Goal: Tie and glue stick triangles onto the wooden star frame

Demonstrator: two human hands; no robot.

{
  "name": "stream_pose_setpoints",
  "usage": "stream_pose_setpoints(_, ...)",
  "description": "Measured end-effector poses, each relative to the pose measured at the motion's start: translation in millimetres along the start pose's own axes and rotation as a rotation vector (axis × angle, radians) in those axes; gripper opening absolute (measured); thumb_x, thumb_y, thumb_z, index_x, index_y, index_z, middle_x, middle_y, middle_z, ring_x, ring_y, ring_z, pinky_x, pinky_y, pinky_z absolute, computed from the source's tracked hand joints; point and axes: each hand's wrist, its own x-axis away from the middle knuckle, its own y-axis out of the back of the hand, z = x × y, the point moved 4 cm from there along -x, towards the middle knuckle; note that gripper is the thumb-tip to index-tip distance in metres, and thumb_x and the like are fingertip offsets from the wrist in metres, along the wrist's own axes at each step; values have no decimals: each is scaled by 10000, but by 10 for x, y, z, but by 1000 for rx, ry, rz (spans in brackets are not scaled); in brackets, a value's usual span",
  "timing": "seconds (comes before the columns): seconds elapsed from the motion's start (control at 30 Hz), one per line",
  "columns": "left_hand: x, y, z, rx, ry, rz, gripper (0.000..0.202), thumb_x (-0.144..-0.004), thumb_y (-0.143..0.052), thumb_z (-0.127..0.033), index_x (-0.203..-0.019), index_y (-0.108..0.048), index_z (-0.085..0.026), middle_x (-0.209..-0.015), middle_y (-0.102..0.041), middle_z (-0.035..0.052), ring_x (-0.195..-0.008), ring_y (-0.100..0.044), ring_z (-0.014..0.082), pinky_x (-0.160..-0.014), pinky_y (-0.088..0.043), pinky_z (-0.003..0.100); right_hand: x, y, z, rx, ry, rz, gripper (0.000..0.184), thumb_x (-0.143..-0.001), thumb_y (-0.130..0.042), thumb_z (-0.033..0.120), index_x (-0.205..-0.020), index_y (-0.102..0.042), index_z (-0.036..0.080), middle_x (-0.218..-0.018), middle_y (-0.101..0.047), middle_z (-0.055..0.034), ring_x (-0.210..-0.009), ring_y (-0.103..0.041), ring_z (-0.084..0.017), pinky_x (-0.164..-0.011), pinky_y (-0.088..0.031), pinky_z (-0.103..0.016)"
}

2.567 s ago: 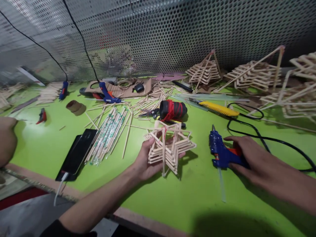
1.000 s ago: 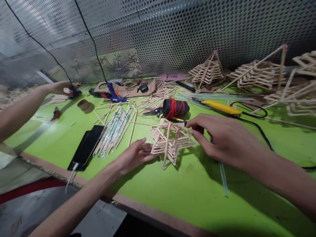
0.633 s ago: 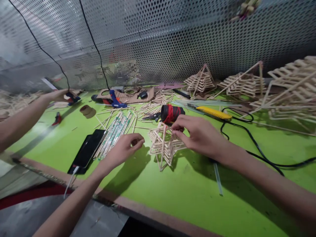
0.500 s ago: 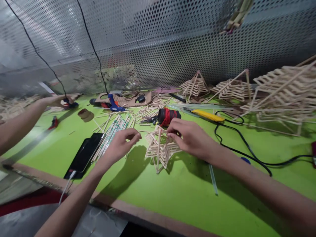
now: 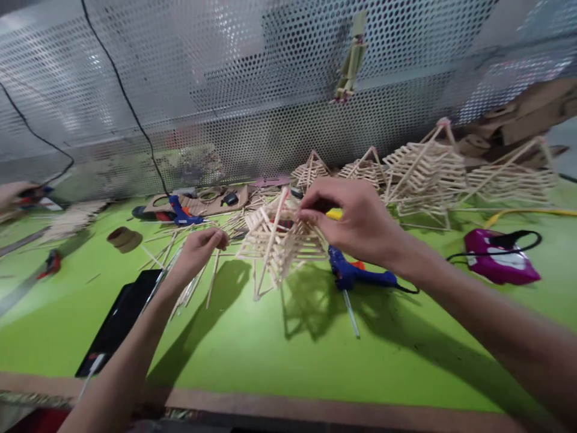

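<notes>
My right hand (image 5: 351, 219) grips a star-shaped frame of wooden sticks (image 5: 274, 240) and holds it lifted above the green table (image 5: 288, 355). My left hand (image 5: 201, 245) hovers just left of the frame with its fingers curled together over loose sticks (image 5: 198, 282); I cannot make out anything in them. A blue glue gun (image 5: 356, 276) lies on the table under my right wrist, with a clear glue stick (image 5: 350, 313) poking out toward me.
A black phone (image 5: 119, 316) on a cable lies at the front left. Finished stick frames (image 5: 424, 174) pile up at the back right by a purple device (image 5: 496, 261). Another glue gun (image 5: 180, 211), cardboard pieces and a tape roll (image 5: 124, 239) sit at the back left. Perforated metal wall behind.
My right hand left the glue gun, took the stick frame from my left hand and lifted it off the table. My left hand let go and drew back. The view swung right.
</notes>
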Motion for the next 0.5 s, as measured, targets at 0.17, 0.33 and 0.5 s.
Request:
stream_pose_setpoints(0.17,-123,-131,-173,37,-76,56,361,-897,-536,-473,-785,-673,-159,-770,-675,53,-706,-630,172,-667,-507,260,80,771,-118,153,-114,-145,38,-811,-747,152,-833,-720,170,-782,-713,-28,-657,-648,-138,-553,-527,-271)
stream_pose_setpoints(0.33,-302,-333,-407,64,-155,118,392,-877,-557,-505,-768,-677,-148,-721,-669,52,-675,-616,164,-640,-500,254,405,1681,-420,382,-304,-309,123,-752,-816,191,-861,-763,174,-781,-728,-54,-649,-675,-150,-565,-554,-293)
stream_pose_setpoints(0.5,-503,-627,-664,91,-239,170,414,-870,-563,-530,-781,-673,-141,-687,-654,45,-647,-600,159,-612,-489,248,735,2439,-587,673,-532,-445,167,-798,-794,267,-902,-763,140,-824,-735,-94,-682,-668,-138,-615,-520,-294)
